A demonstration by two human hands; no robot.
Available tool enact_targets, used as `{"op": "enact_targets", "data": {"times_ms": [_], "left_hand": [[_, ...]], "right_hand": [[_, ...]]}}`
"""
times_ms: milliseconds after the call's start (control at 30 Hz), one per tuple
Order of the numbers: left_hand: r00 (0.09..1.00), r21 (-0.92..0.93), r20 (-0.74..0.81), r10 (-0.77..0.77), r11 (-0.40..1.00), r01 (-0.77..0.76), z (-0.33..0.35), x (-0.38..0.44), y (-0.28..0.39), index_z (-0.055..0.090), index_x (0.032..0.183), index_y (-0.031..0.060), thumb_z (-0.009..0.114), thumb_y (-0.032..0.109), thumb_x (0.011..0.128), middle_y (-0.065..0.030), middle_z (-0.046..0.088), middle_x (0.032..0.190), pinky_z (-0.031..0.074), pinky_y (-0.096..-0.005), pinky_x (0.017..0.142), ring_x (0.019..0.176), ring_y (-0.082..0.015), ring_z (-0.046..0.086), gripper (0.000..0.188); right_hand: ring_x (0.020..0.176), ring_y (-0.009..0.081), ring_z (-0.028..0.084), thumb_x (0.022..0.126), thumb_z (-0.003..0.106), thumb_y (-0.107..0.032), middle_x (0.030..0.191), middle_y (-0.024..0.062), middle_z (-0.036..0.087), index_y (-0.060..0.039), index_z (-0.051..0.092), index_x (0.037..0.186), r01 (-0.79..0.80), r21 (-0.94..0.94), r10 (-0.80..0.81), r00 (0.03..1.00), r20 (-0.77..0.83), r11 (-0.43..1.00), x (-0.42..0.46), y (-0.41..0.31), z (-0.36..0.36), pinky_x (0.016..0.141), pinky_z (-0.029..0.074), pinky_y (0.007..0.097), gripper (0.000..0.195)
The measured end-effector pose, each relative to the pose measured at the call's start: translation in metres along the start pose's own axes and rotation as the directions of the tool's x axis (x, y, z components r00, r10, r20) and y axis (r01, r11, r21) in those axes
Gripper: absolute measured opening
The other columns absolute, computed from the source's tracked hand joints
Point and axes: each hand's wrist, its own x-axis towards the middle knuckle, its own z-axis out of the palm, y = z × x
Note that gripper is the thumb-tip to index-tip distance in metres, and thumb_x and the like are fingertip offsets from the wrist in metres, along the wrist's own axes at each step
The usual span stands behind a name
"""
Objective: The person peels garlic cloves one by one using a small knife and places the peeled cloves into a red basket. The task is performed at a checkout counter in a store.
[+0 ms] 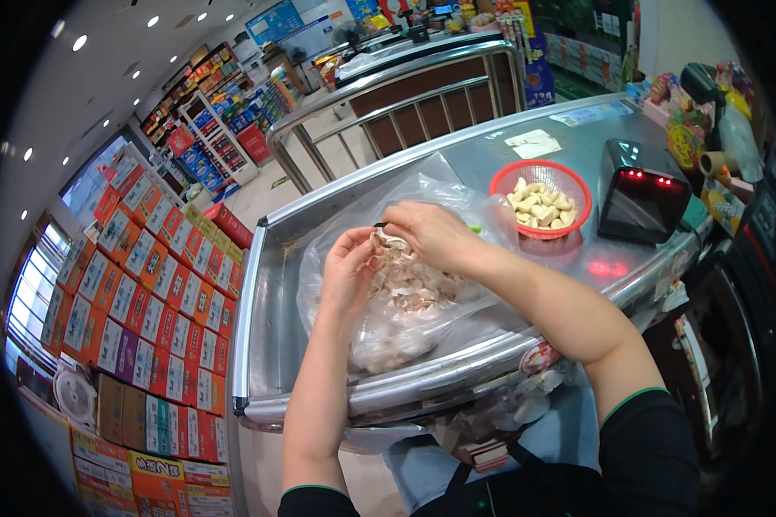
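Observation:
My left hand (348, 268) pinches a garlic clove (376, 242) between thumb and fingertips. My right hand (430, 231) meets it, fingers curled around a small dark object (380, 225), perhaps a blade; most of it is hidden. Just behind that hand shows a bright green bit (475, 228), too small to name. Beneath both hands, a clear plastic bag (323, 258) lies spread on the metal counter, bearing a heap of garlic skins (414, 284). Whole bulbs seem to show through its near side. Peeled cloves (543, 205) fill part of a red plastic colander (505, 176) to the right.
A black box-shaped scanner (643, 194) with red lights stands right of the colander. The metal counter (265, 349) has a raised rim. Stacked cartons (149, 284) rise at left, and a steel railing (388, 77) runs beyond. A white paper (533, 143) lies near the far edge.

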Motion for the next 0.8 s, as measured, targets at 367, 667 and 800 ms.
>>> {"op": "enact_targets", "data": {"times_ms": [367,667,800], "left_hand": [[1.000,0.011,0.014,-0.001,1.000,0.001,0.0036,-0.0019,-0.0004,0.057,0.097,0.0004,0.057,0.007,0.084,-0.0059,0.061,0.089,0.044,-0.0203,0.064,0.075,-0.0087,0.056,0.014],[0.999,0.025,0.040,0.019,0.999,-0.020,0.0042,-0.0028,0.0001,0.060,0.095,-0.0025,0.058,0.007,0.084,-0.0047,0.061,0.085,0.042,-0.0216,0.065,0.073,-0.0085,0.053,0.015],[0.998,0.027,0.059,0.022,0.999,-0.024,0.0026,-0.0023,0.0001,0.060,0.096,-0.0033,0.057,0.007,0.084,-0.0057,0.062,0.087,0.042,-0.0219,0.066,0.074,-0.0090,0.054,0.016]], "right_hand": [[0.075,0.0364,0.058,0.081,0.058,-0.035,0.074,0.0160,0.061,-0.0037,0.053,0.083,-0.046,-0.117,0.061,0.990,0.125,0.992,-0.0005,-0.0055,-0.0040,0.063,0.045,0.0449,0.032],[0.074,0.0361,0.059,0.080,0.060,-0.036,0.072,0.0158,0.061,-0.0037,0.054,0.081,-0.017,-0.114,0.031,0.992,0.122,0.993,-0.0010,-0.0028,-0.0012,0.062,0.045,0.0441,0.033],[0.072,0.0358,0.059,0.081,0.059,-0.038,0.071,0.0156,0.061,-0.0048,0.057,0.082,-0.025,-0.123,0.040,0.992,0.117,0.992,-0.0018,-0.0039,-0.0008,0.061,0.046,0.0440,0.033]]}}
